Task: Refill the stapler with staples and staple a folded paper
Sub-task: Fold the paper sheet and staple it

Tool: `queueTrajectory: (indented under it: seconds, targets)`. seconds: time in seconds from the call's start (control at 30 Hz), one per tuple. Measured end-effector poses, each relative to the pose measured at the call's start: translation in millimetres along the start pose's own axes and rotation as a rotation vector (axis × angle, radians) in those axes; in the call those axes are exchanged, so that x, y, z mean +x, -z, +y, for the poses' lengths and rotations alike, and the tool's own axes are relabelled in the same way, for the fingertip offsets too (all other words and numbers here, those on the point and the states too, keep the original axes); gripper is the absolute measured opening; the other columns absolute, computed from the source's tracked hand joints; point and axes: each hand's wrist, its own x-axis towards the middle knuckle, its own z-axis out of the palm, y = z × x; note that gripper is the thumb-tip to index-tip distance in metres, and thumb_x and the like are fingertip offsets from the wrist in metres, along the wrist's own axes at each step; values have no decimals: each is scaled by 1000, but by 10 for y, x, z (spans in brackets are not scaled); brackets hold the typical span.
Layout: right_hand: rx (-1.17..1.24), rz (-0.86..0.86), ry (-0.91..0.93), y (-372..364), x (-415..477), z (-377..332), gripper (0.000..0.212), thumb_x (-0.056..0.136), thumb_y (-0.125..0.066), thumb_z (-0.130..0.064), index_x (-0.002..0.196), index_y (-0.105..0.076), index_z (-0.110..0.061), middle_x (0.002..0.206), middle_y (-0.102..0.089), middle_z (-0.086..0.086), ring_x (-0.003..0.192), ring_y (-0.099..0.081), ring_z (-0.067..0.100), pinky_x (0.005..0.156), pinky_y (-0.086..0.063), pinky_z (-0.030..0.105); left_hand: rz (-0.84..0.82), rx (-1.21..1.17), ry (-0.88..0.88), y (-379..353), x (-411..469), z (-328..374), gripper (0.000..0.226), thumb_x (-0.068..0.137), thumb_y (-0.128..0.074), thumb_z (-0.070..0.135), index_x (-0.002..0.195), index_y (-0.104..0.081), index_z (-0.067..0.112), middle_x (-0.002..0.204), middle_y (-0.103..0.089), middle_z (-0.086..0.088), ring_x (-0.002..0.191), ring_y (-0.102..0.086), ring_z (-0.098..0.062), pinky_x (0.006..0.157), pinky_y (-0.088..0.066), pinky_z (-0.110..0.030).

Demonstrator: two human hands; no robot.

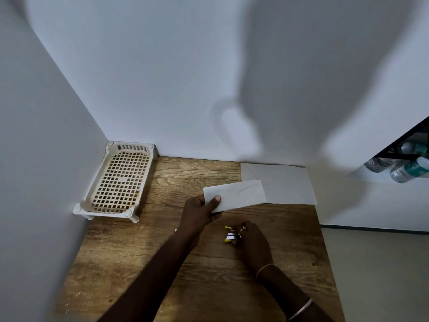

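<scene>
Left of the fingers, a white lattice tray (118,182) stands on the worktop (209,275). The left hand (197,211) pinches the folded paper (239,194) by its left end, thumb on top, and its long axis runs rightward from the fingers toward a flat sheet (287,187). Nearer the person, the right hand (254,242) has its fingers curled round a small yellow stapler (228,238), mostly hidden, its white label too small to read.

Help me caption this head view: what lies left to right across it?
Tray → left hand → right hand → bottles.
</scene>
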Motion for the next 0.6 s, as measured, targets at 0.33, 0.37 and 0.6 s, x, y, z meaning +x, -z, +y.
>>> queueTrajectory:
  seconds: [0.33, 0.37, 0.6]
  targets:
    - [-16, -20, 31, -34, -8, 37, 34, 86, -68, -15, 119, -70, -18, 116, -64, 2, 106, -59, 22, 86, -51, 33, -8, -4, 7, 19, 25, 16, 35, 93, -72, 18, 124, -68, 3, 110, -77, -12, 103, -74, -26, 83, -62, -36]
    - [-17, -19, 33, -35, -11, 40, 35, 86, -68, -14, 120, -70, -19, 116, -63, 2, 105, -59, 21, 84, -50, 32, -6, 1, 6, 19, 28, 17, 35, 93, -72, 18, 124, -68, 3, 111, -77, -12, 102, -75, -25, 83, -63, -35]
    - [-32, -11, 46, -62, -19, 55, 33, 86, -69, -14, 118, -70, -19, 112, -63, 2, 100, -59, 20, 79, -52, 31, 5, 9, 2, 36, 60, 15, 35, 92, -73, 18, 123, -69, 3, 108, -78, -11, 100, -75, -25, 83, -63, -36]
